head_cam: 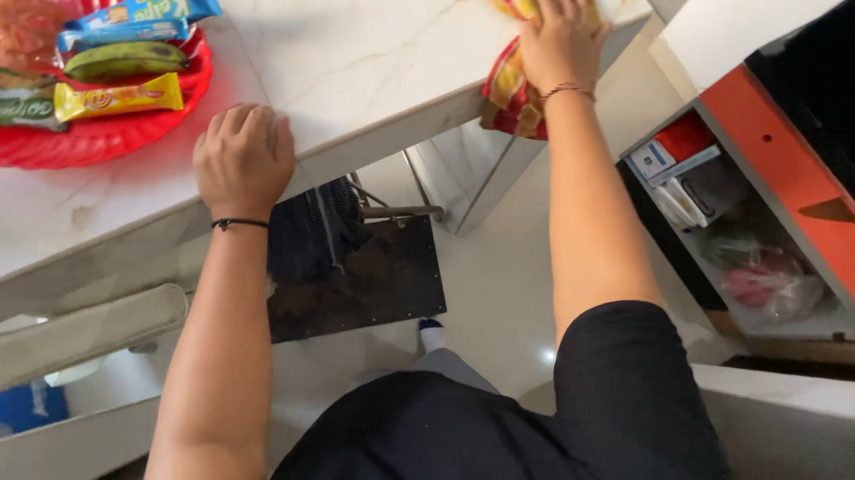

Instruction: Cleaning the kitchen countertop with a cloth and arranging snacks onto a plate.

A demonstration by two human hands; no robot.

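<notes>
My right hand [562, 41] presses flat on a red and yellow checked cloth [506, 90] at the far edge of a white marble table [360, 55]; part of the cloth hangs over the edge. My left hand [244, 157] rests as a loose fist on the table's near edge, holding nothing. A thin black band circles the left wrist and a thin bracelet the right.
A red plate [83, 141] at the left holds snack packets and a green banana [124, 58]. Under the table is a dark chair seat [365, 276]. An orange and white shelf unit [792, 185] with boxes and bags stands at the right.
</notes>
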